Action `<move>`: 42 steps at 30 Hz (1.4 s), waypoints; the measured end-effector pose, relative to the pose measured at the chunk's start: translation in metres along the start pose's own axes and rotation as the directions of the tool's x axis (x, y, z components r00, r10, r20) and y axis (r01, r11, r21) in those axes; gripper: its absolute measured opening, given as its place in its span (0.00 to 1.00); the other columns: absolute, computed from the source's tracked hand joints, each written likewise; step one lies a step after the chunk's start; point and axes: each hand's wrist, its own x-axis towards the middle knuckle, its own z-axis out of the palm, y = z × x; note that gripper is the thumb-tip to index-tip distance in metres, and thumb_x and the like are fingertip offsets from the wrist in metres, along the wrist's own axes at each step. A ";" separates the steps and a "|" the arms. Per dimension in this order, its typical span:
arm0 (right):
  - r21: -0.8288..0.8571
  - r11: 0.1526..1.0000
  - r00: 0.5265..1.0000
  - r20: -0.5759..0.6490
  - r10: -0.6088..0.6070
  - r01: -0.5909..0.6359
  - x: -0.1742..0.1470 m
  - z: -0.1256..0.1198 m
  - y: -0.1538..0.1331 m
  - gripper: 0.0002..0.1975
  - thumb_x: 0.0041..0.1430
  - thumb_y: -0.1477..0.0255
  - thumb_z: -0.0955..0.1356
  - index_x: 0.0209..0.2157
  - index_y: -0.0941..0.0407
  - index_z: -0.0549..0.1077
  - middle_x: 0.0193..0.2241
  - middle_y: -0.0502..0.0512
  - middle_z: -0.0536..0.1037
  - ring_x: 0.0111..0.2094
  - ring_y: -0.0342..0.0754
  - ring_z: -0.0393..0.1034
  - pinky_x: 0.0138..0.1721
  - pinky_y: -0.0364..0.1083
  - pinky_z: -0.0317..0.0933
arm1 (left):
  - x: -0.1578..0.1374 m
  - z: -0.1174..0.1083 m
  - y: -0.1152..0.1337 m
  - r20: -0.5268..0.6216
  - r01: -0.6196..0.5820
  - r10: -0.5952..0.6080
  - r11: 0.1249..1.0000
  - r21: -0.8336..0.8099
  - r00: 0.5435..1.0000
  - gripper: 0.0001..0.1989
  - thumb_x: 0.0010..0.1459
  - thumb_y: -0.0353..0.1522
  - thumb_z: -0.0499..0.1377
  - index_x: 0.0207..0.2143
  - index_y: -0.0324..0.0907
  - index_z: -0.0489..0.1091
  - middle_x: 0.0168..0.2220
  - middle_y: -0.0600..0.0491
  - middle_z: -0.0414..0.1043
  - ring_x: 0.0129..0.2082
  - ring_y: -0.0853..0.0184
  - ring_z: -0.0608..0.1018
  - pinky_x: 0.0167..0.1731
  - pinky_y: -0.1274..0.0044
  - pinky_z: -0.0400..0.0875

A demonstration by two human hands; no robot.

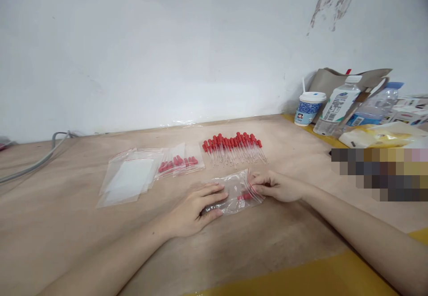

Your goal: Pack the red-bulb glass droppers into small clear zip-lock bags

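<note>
A clear zip bag (234, 193) with a red seal strip lies on the table in front of me. Inside it are red-bulbed droppers (244, 196); their exact number I cannot make out. My left hand (197, 207) rests flat on the bag's left end, fingers spread. At the other end, my right hand (272, 185) pinches the bag's edge by the red strip between thumb and fingers. Just beyond the bag, several loose glass droppers (234, 146) with red rubber bulbs lie in a row, bulbs pointing away from me.
Flat clear zip bags (130, 178) are piled at the left, beside bags holding red-bulbed droppers (179, 161). A grey cable (36, 167) runs along the far left. At the right stand a paper cup (307, 108), plastic bottles (339, 104) and a grey bag (324, 80) near the wall.
</note>
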 end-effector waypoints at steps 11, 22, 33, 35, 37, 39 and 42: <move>0.409 0.862 0.924 -0.100 0.370 -0.301 -0.002 0.013 0.001 0.21 0.42 0.58 0.71 0.33 0.59 0.68 0.19 0.45 0.69 0.19 0.37 0.59 0.21 0.38 0.50 | 0.000 -0.001 0.003 -0.015 -0.004 0.004 1.000 0.002 1.000 0.21 0.62 0.36 0.50 0.57 0.47 0.57 0.58 0.50 0.58 0.57 0.62 0.61 0.55 0.65 0.57; 0.459 0.764 0.780 -0.210 0.589 -0.453 -0.005 0.010 0.005 0.30 0.38 0.66 0.73 0.41 0.55 0.56 0.14 0.38 0.65 0.09 0.35 0.50 0.10 0.38 0.40 | -0.001 -0.003 0.005 -0.061 0.014 -0.017 0.998 -0.055 0.998 0.09 0.60 0.36 0.52 0.42 0.43 0.63 0.54 0.48 0.62 0.55 0.61 0.64 0.50 0.67 0.62; -0.134 0.889 0.677 -0.699 0.228 -0.437 0.023 -0.025 0.024 0.07 0.47 0.67 0.66 0.25 0.57 0.70 0.19 0.50 0.69 0.21 0.41 0.61 0.23 0.42 0.55 | 0.001 -0.005 0.006 -0.069 0.019 -0.023 0.998 -0.054 0.997 0.09 0.61 0.33 0.50 0.42 0.44 0.66 0.55 0.49 0.62 0.57 0.60 0.62 0.53 0.64 0.59; -0.271 0.828 0.667 -0.728 0.158 -0.492 0.040 -0.040 0.029 0.07 0.49 0.69 0.65 0.25 0.57 0.72 0.22 0.52 0.72 0.24 0.43 0.64 0.27 0.42 0.57 | 0.000 -0.004 0.005 -0.078 0.013 -0.017 0.999 -0.052 0.997 0.09 0.60 0.33 0.51 0.43 0.44 0.66 0.55 0.49 0.62 0.56 0.60 0.62 0.53 0.64 0.59; -0.335 0.772 0.654 -0.745 0.133 -0.540 0.060 -0.053 0.033 0.08 0.51 0.70 0.64 0.27 0.57 0.74 0.26 0.54 0.74 0.29 0.45 0.67 0.31 0.43 0.58 | -0.001 -0.003 0.004 -0.075 0.013 -0.017 0.999 -0.049 0.997 0.10 0.60 0.33 0.52 0.44 0.44 0.65 0.54 0.49 0.63 0.55 0.61 0.63 0.52 0.65 0.60; -0.344 0.743 0.629 -0.766 0.131 -0.574 0.080 -0.063 0.038 0.11 0.52 0.69 0.63 0.32 0.57 0.75 0.31 0.56 0.75 0.34 0.48 0.68 0.35 0.44 0.59 | -0.001 -0.002 0.002 -0.069 0.011 -0.014 0.999 -0.038 0.998 0.12 0.60 0.34 0.52 0.46 0.44 0.64 0.54 0.49 0.63 0.55 0.62 0.64 0.52 0.66 0.61; -0.324 0.715 0.590 -0.793 0.152 -0.619 0.104 -0.071 0.046 0.16 0.52 0.64 0.64 0.39 0.57 0.75 0.40 0.61 0.72 0.39 0.52 0.67 0.40 0.48 0.58 | -0.001 -0.001 0.002 -0.069 0.002 -0.003 1.000 -0.020 0.998 0.15 0.60 0.35 0.52 0.50 0.44 0.62 0.54 0.49 0.63 0.55 0.62 0.64 0.53 0.66 0.60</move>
